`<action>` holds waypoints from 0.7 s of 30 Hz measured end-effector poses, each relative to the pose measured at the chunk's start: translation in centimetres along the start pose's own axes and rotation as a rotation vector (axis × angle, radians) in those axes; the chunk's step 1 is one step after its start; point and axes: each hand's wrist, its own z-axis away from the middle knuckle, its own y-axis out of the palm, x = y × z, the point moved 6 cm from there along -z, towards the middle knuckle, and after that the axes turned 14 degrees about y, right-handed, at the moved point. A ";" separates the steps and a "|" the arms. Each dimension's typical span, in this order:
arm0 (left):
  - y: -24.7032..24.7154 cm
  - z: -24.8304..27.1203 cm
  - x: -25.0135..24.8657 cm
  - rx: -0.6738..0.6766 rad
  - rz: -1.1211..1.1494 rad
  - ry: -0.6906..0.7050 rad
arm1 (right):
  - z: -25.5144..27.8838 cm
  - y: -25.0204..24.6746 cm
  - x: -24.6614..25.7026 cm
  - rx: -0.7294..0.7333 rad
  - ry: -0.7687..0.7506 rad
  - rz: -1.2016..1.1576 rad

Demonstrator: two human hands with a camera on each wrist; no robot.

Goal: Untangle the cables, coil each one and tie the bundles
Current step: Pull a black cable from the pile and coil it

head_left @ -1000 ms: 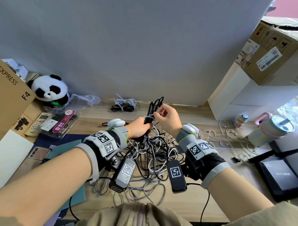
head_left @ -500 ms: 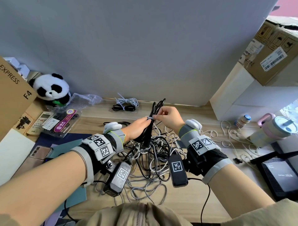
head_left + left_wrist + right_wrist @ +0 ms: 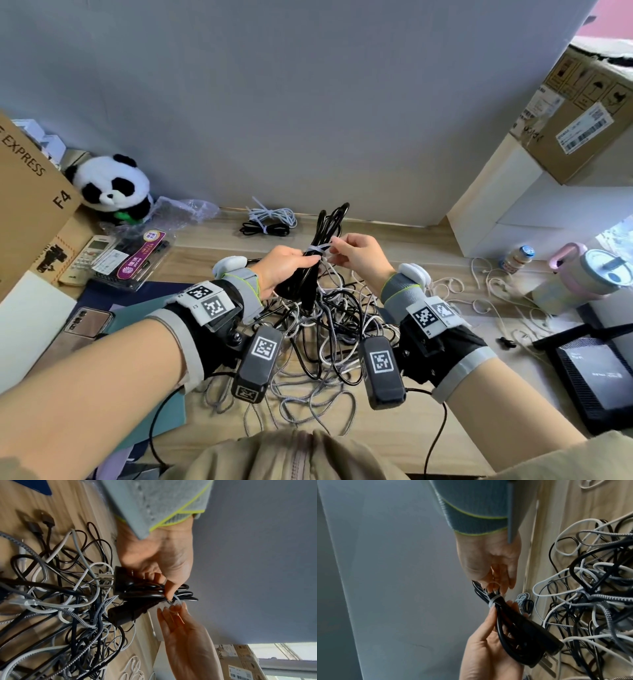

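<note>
Taking the tangled pile of cables (image 3: 329, 329) on the wooden surface (image 3: 428, 260) as the landmark: far to its left a cardboard box (image 3: 30, 192) is standing, with a plush panda (image 3: 113, 186) sitting just beside it against the wall; nearer the pile on that side, a remote control (image 3: 87, 258) and a packaged item (image 3: 137, 255) are lying on the surface; behind the pile, near the wall, two tied bundles (image 3: 270, 221), one pale and one black, are resting together; directly above the pile the left hand (image 3: 284, 267) is gripping a coiled black cable (image 3: 322, 246), fingers (image 3: 489, 616) curled round its folded loops, the plug end hanging toward the pile; a white tie (image 3: 318, 248) is wrapping round the coil, and just right of it the right hand (image 3: 359, 257) is pinching the tie's free end between narrowed fingers (image 3: 173, 608); to the right of the pile thin white cords (image 3: 493, 287) are sprawling loose, and beyond them a small bottle (image 3: 517, 258), a lidded cup (image 3: 589, 277) and a black router (image 3: 596, 373) are sitting.
</note>
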 end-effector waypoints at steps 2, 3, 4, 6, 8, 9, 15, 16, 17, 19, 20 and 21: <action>0.2 0.1 0.2 -0.001 0.057 0.000 | -0.2 0.2 -0.2 -0.015 -0.017 0.067; 0.4 0.2 0.3 0.004 0.091 -0.001 | -0.3 0.4 -0.2 -0.030 -0.026 0.108; 0.6 0.2 0.4 0.003 0.115 0.000 | -0.4 0.5 -0.3 -0.051 -0.032 0.143; 0.6 0.1 0.8 -0.016 0.135 0.001 | -0.7 0.7 -0.4 -0.120 -0.046 0.199; 0.6 0.1 0.8 -0.012 0.119 0.003 | -0.7 0.4 -0.4 -0.190 -0.028 0.212; 0.6 0.1 0.8 0.000 0.102 0.004 | -0.8 0.1 -0.5 -0.209 0.005 0.174; 1.3 0.4 0.2 0.193 -0.047 -0.001 | -0.7 -0.2 -1.2 -0.099 0.176 -0.158; 1.6 0.5 0.1 0.221 -0.067 -0.013 | -0.8 -0.6 -1.1 -0.123 0.145 -0.184; 1.7 0.7 0.1 0.236 -0.083 -0.025 | -0.7 -0.9 -0.9 -0.140 0.121 -0.179; 1.6 0.8 0.3 0.216 -0.115 -0.042 | -0.7 -1.2 -0.9 -0.157 0.112 -0.143; 1.4 0.6 0.5 0.197 -0.152 -0.037 | -0.7 -1.2 -1.1 -0.156 0.124 -0.144; 1.2 0.4 0.7 0.181 -0.204 -0.025 | -0.8 -1.2 -1.3 -0.156 0.141 -0.152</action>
